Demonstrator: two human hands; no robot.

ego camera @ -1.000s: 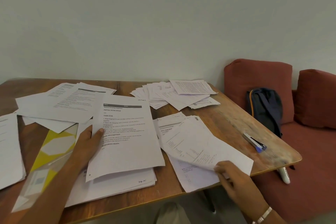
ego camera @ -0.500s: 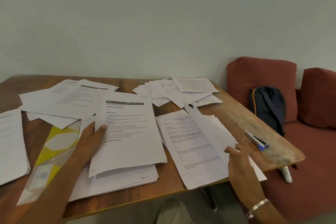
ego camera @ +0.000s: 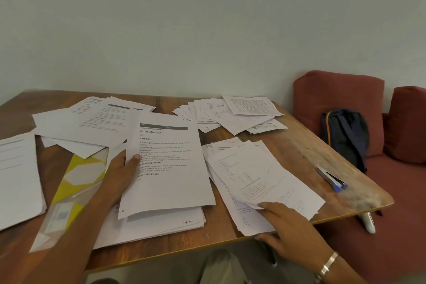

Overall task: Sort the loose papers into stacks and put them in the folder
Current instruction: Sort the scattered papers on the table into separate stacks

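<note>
The left hand (ego camera: pixel 121 172) holds the printed top sheet (ego camera: pixel 167 163) by its left edge, thumb on the paper's face and the other fingers (ego camera: pixel 115 161) seemingly curled beneath it, though the sheet hides them. Under that sheet lies a thicker stack (ego camera: pixel 161 223) on the wooden bench (ego camera: pixel 297 152). Just left of those fingers sits the clear folder (ego camera: pixel 73 191) with yellow shapes, lying flat and partly under the forearm. The right hand (ego camera: pixel 283 221) rests on the near edge of the right-hand stack (ego camera: pixel 260 182), fingers spread and fairly straight on the papers, thumb near the bench edge; a metal bracelet (ego camera: pixel 327 265) circles that wrist. Beyond the left fingers a loose spread of sheets (ego camera: pixel 87 122) overlaps; far left lies another pile (ego camera: pixel 18 180). Beyond the right fingers a fanned heap (ego camera: pixel 232 113) sits near the wall. Right of them, a blue-capped pen (ego camera: pixel 332 178) lies on the bench, and a dark backpack (ego camera: pixel 345 134) leans on the red sofa (ego camera: pixel 338 92).
</note>
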